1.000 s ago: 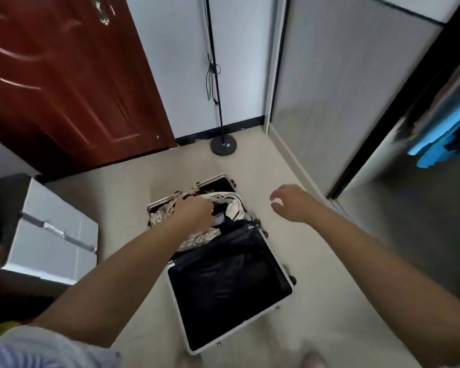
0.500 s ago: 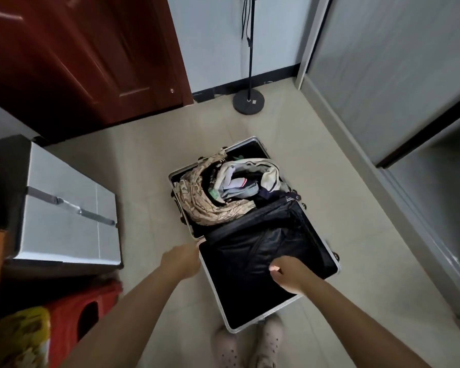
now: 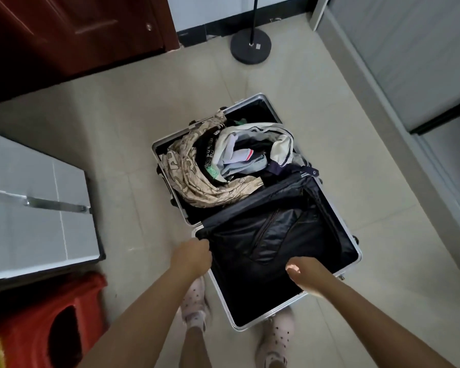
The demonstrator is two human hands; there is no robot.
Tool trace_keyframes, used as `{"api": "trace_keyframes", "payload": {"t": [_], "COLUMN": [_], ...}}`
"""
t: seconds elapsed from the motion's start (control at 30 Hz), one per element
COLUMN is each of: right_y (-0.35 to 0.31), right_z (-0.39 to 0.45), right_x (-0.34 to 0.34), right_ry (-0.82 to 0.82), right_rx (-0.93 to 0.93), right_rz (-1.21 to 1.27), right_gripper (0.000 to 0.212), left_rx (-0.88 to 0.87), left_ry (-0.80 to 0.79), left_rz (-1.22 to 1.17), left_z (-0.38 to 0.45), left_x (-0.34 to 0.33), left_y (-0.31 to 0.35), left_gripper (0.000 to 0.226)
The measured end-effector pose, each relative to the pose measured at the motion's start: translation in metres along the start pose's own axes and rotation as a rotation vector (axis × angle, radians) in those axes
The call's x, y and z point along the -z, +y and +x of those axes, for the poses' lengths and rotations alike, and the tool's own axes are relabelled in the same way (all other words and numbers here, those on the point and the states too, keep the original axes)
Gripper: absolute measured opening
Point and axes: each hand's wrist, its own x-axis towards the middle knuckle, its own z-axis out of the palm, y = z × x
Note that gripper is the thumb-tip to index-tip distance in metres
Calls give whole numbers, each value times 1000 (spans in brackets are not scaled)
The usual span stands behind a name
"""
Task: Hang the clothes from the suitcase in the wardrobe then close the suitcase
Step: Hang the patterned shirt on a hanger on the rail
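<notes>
The left hand [image 3: 192, 258] curls its grip on the near-left rim of the open suitcase [image 3: 353, 243] on the floor. The right hand [image 3: 307, 278] hangs over the black-lined half, fingers loosely curled, holding nothing. Beyond, crumpled clothes [image 3: 223, 166] fill the far half.

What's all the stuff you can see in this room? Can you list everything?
suitcase: one, silver frame, black lining, open on the floor
clothes: a pile, beige, white, black, in the far half
door: one, dark red, top left
stand base: one, black, round, by the wall
box: one, grey, at left
stool: one, red, bottom left
wardrobe door: one, grey, at right
shoes: two, pale, dotted, beside the near half
left hand: at the near half's left rim
right hand: over the near half's lining
</notes>
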Motion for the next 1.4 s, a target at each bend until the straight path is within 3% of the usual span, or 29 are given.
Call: {"api": "trace_keyframes", "payload": {"t": [0.23,0.4,0.6,0.67,0.77,0.83,0.97,1.03,1.13,1.2,1.27,1.4], "right_y": [-96,-163,-192,-195,-195,-190,-178,-165,-150,-145,-147,-149], "right_z": [118,207,297,315,327,330,322,313,302,301,312,328], "right_x": [-32,-49,-54,-61,-72,-79,-77,-75,-82,-80,-76,-64], "right_ry": [16,100,271,315,350,351,349,304,115,142,181,271], "right_rx": [78,170,182,143,101,141,162,108,44,29,1,38], "right_rz": [-11,-6,-71,-17,-72,-103,-66,-90,-108,-170,-242,-439], "right_gripper": [33,38,81,73,27,13,25,15,49,57,57,36], "left_rx": [-31,52,84,84,105,131,193,210,224,221,211,194], "left_ry": [-24,17,56,48,35,17,-34,-60,-86,-74,-56,-41], "left_rz": [-40,-203,-501,-561,-708,-807,-925,-974,-970,-917,-865,-846], "left_z": [96,178,251,266,280,285,282,279,277,281,288,298], "left_x": [-15,-11,-21,-32,-44,-52,-59,-58,-56,-50,-46,-49], "left_y": [-78,-134,-142,-139,-133,-129,-123,-118,-111,-104,-102,-102], "left_gripper": [26,33,30,32,34,38,41,39,40,42,41,43]}}
